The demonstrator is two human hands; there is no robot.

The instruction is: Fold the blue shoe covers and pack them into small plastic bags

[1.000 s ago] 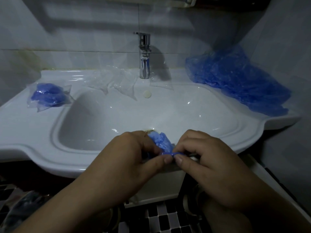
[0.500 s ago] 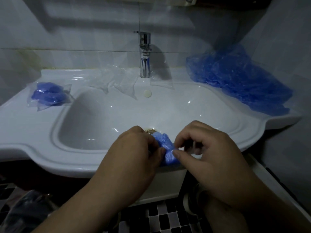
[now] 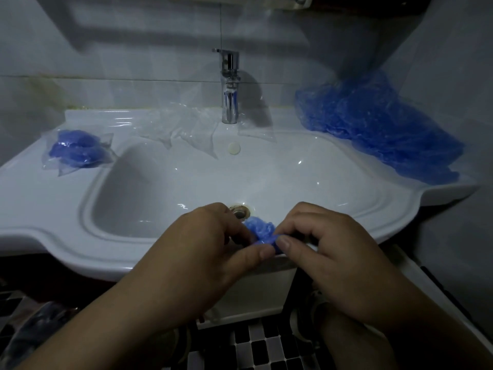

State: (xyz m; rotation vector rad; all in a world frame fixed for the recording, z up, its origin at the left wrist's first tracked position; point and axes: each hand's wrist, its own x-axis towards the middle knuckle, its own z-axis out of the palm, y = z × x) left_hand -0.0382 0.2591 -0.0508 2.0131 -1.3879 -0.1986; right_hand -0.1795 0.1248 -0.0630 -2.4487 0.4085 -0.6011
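A small crumpled blue shoe cover (image 3: 260,231) sits between my two hands over the front rim of the white sink (image 3: 80,252). My left hand (image 3: 210,252) pinches its left side between thumb and fingers. My right hand (image 3: 328,247) pinches its right side, thumb tip against the blue plastic. A heap of loose blue shoe covers (image 3: 373,126) lies on the right of the sink top. A clear small bag filled with blue shoe covers (image 3: 76,150) lies on the left. Empty clear plastic bags (image 3: 186,129) lie behind the basin, left of the tap.
A chrome tap (image 3: 230,86) stands at the back centre, with a metal drain (image 3: 240,210) just beyond my left fingers. Tiled wall closes the back and right. Below the sink edge is a black-and-white mosaic floor (image 3: 256,345).
Both hands stayed at the sink's front edge working the blue cover. The right thumb came back onto the cover beside the left thumb, and the bundle looks smaller and tighter.
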